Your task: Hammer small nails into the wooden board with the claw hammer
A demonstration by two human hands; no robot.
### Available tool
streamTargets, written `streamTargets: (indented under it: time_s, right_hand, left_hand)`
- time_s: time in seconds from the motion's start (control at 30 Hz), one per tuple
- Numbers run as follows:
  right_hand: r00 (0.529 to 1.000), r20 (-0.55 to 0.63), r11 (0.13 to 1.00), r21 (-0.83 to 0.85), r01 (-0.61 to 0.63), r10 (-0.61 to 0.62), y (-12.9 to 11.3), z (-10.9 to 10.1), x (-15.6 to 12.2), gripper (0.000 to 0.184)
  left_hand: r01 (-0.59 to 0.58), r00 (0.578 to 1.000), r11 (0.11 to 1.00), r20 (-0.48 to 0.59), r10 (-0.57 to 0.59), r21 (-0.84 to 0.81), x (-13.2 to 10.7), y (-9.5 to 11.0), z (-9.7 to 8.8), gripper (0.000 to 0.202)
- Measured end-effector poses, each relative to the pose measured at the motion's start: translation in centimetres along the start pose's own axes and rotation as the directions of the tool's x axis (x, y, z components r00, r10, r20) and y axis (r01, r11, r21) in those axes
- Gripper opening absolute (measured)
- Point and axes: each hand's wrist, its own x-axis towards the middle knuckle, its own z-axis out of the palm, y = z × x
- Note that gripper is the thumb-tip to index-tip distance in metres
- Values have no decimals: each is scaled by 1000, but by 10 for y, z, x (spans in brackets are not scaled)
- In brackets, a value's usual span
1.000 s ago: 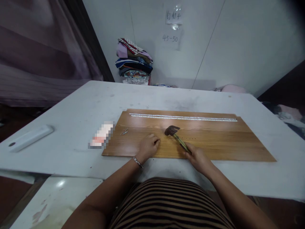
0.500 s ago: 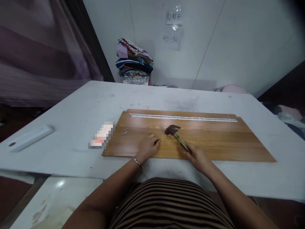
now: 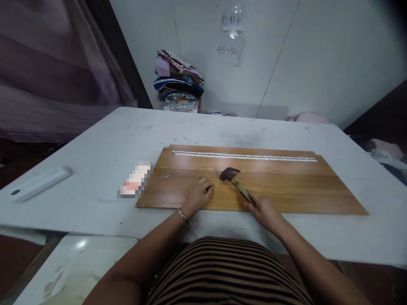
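Observation:
My right hand (image 3: 261,208) is wrapped round the handle of a claw hammer (image 3: 241,189) with a dark, rusty head. The head is over a wooden board (image 3: 295,192), at the left end of a row of small dark spots; I cannot tell whether it touches the wood. To the left of the hammer head, my left hand (image 3: 197,195) rests on the board near its front edge, fingers curled in. Whatever those fingers hold, if anything, is hidden. Farther left on the board lies a small pile of nails (image 3: 165,175).
Two white marked strips (image 3: 244,157) run along the board's far side. A blurred-out flat item (image 3: 136,180) lies just left of the board on the white table (image 3: 95,148). A long white object (image 3: 41,183) is at the far left. Folded cloths (image 3: 179,82) are stacked by the wall.
Both hands and the hammer stay almost in place. The hammer head sits very slightly lower than before, and the whole view has shifted a touch.

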Motion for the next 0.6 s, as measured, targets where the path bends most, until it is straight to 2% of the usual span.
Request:
streamTargets:
  time_s: [0.23, 0.6]
  right_hand:
    - [999, -39, 1000, -2, 21, -21, -1, -6, 2, 38]
    - [999, -27, 1000, -5, 24, -24, 5, 3, 0, 38]
  left_hand:
    - [0, 1000, 1000, 3, 0, -3, 0, 0, 1, 25]
    - [-1, 1000, 1000, 14, 1, 15, 1, 1, -1, 26]
